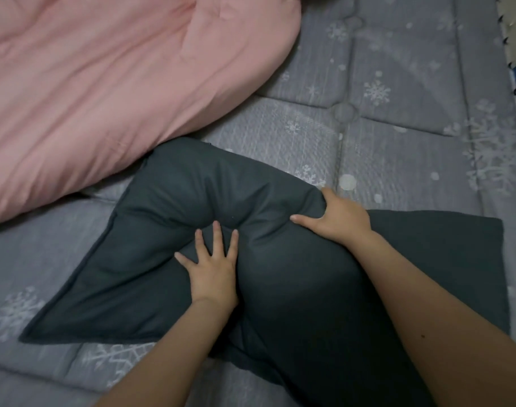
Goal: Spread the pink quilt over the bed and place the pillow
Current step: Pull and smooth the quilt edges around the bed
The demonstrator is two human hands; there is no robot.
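My left hand (214, 271) lies spread flat on the dark pillow (295, 289) — right hand (342, 217) pinching its edge at two o'clock; I'd plump evenly, clear of the pink quilt (104, 83).

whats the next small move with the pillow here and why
Probably flatten it: the right hand grips the far edge of the dark pillow, the left hand presses a dent in its middle, so it sits bunched and skewed beside the pink quilt.
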